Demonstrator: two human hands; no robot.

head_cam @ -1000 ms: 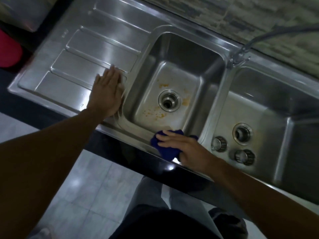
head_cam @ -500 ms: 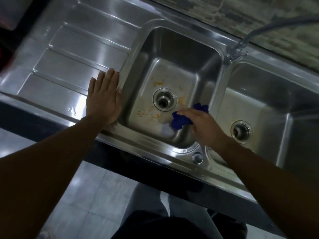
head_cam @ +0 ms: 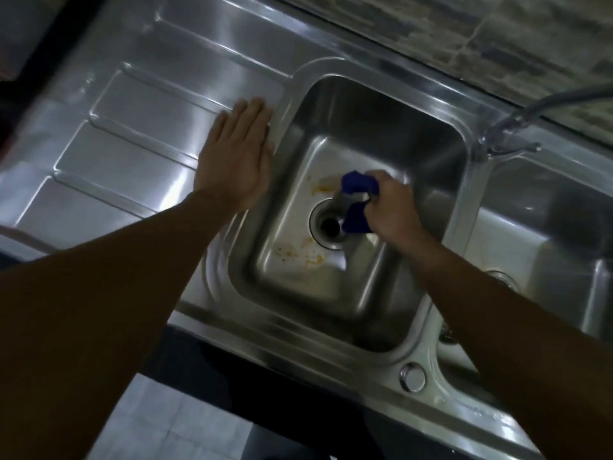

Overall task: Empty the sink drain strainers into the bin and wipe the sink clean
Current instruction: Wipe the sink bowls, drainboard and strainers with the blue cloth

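Note:
A steel double sink fills the view. The left basin point(head_cam: 331, 300) has an open drain hole point(head_cam: 330, 225) with yellow-orange stains point(head_cam: 320, 189) on the floor around it. My right hand point(head_cam: 391, 207) is down in this basin, closed on a crumpled blue cloth point(head_cam: 356, 200) pressed against the floor just right of the drain. My left hand point(head_cam: 237, 154) lies flat, fingers together, on the drainboard point(head_cam: 132, 134) at the basin's left rim. Part of the right basin point(head_cam: 547, 227) shows; my right forearm covers its drain.
A tap point(head_cam: 510, 134) with a hose rises between the two basins at the back. A round plug point(head_cam: 412, 376) sits on the front rim between the basins. Tiled wall behind, tiled floor and the dark counter edge below.
My right hand has carried the blue cloth from the sink's front rim down into the left basin to just right of the drain. My left hand stays flat on the drainboard.

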